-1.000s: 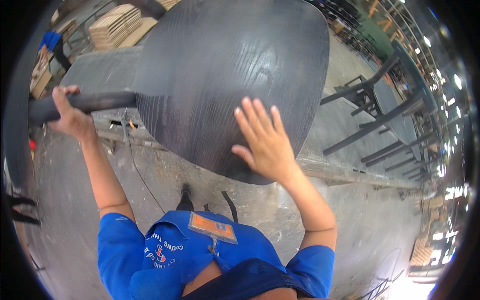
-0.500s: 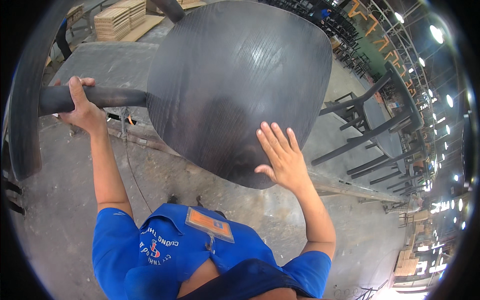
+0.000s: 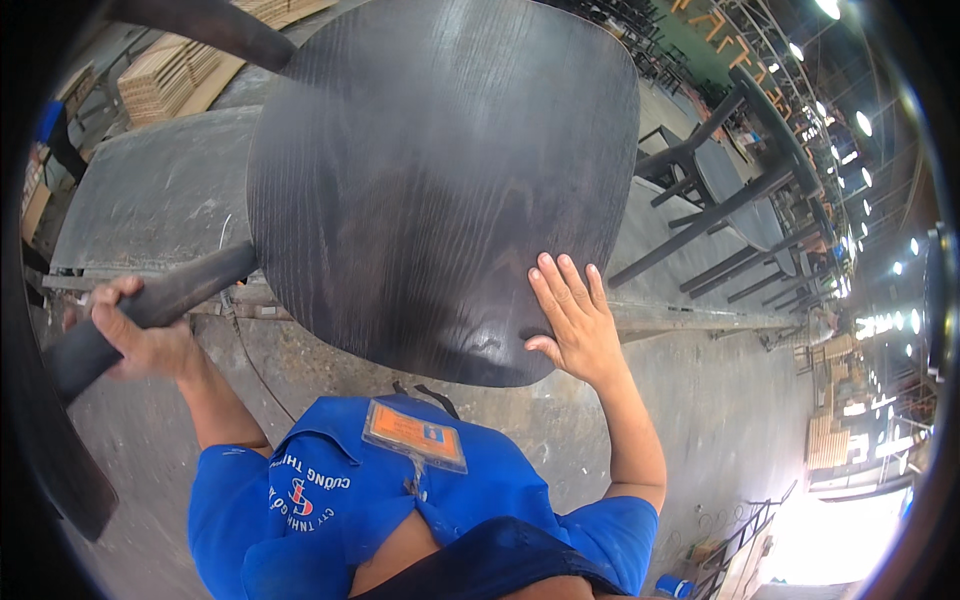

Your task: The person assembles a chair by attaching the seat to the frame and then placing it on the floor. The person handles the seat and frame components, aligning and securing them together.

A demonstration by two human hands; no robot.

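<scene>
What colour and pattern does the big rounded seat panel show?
Near-black seat panel with fine wood-grain lines; head view.

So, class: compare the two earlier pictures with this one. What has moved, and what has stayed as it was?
The right hand has slid across the dark wooden seat toward its right edge and lies flat there. The seat now fills more of the view. The left hand stays wrapped round the dark chair leg. The grey workbench is unchanged.

A long grey worktop (image 3: 150,195) runs across the shop, its surface scuffed and dusty. Beneath it the concrete floor (image 3: 740,420) is stained, with a dark cable (image 3: 258,375) trailing over it.
</scene>
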